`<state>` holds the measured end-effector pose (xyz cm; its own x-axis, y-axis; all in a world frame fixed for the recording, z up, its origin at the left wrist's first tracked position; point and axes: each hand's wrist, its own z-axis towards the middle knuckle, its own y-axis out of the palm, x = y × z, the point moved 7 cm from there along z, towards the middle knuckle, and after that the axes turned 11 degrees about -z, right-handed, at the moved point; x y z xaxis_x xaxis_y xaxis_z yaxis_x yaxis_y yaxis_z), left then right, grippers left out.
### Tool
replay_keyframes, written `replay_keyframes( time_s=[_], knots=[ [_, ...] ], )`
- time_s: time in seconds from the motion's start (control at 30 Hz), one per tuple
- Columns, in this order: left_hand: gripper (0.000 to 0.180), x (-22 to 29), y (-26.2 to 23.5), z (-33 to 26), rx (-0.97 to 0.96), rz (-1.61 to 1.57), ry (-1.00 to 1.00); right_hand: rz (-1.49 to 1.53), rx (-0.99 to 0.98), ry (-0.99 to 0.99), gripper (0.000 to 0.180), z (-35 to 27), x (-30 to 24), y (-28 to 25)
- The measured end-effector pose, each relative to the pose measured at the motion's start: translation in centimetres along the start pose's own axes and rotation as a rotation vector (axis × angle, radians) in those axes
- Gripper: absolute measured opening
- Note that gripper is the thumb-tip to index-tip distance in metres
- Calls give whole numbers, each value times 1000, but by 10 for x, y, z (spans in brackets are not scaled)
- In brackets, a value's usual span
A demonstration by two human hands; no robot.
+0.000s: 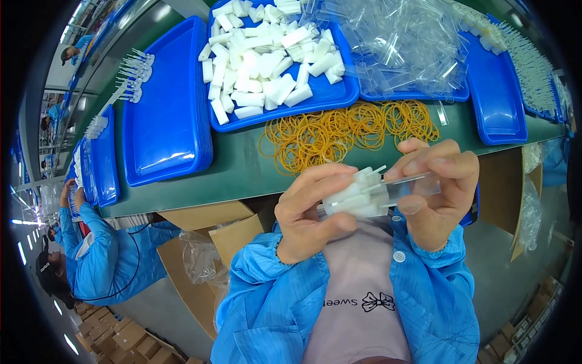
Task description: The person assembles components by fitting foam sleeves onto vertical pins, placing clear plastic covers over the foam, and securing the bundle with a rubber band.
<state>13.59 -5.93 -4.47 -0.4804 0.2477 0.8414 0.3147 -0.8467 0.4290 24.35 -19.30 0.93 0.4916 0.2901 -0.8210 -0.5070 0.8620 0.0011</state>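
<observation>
My left hand (315, 209) is closed round a bundle of white plastic pieces (359, 195), held in front of my chest; a thin white stem sticks out of its top. My right hand (441, 188) pinches a flat clear plastic piece (424, 184) between thumb and fingers. The inner end of that clear piece reaches the bundle's right side; whether it goes round or into it I cannot tell. Just beyond both hands, a heap of yellow rubber bands (345, 130) lies on the green tabletop (242, 159).
A blue tray (227, 124) heaped with white blocks (267, 60) stands beyond the bands, beside a pile of clear plastic pieces (400, 48). Stacked blue trays (167, 115) stand left, another blue tray (500, 115) right. Open cardboard boxes (233, 233) sit below the table edge. A co-worker (112, 255) works at far left.
</observation>
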Motion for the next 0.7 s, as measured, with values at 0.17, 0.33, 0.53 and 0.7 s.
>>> replay_keyframes(
  time_s=[0.17,0.33,0.53,0.7],
  knots=[
    [51,2,2,2,-15,53,-3,-1,89,-23,49,2,-2,-9],
    [51,-1,3,2,-9,22,-42,-14,31,17,50,4,-2,-7],
    [50,-2,-2,1,44,-8,-88,-198,-72,14,46,-2,-3,-6],
    [46,6,-3,3,2,116,30,-216,-106,59,41,-4,-1,-7]
  ],
)
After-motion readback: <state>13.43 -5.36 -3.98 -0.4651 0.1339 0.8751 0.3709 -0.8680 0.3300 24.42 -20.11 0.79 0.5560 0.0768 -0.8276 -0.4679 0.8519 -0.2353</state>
